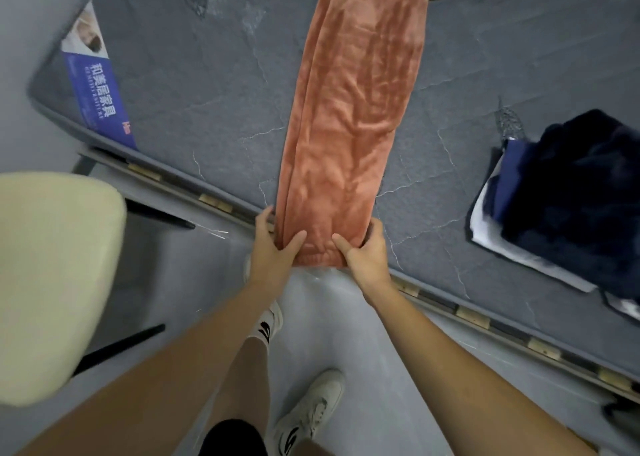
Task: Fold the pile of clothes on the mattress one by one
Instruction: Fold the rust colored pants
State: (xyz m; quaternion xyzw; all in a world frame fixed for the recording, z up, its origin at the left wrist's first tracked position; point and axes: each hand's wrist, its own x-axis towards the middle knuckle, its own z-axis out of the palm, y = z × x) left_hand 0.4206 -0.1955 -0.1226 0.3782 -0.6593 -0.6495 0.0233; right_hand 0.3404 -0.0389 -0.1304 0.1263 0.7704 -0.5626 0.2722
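A pair of salmon-pink fleece trousers (349, 109) lies folded lengthwise into one long strip across the grey mattress (194, 102), running from the far side to the near edge. My left hand (273, 248) grips the left corner of the cuffed near end, thumb on top and fingers under. At the right corner my right hand (363, 251) holds the cloth the same way. The near end hangs just over the mattress edge.
Dark navy clothes (575, 192) lie piled on a white and blue garment at the right of the mattress. A cream chair seat (52, 275) stands at the left on the grey floor. A blue label (97, 85) sits on the mattress's left corner. The bed frame rail (471, 317) runs diagonally.
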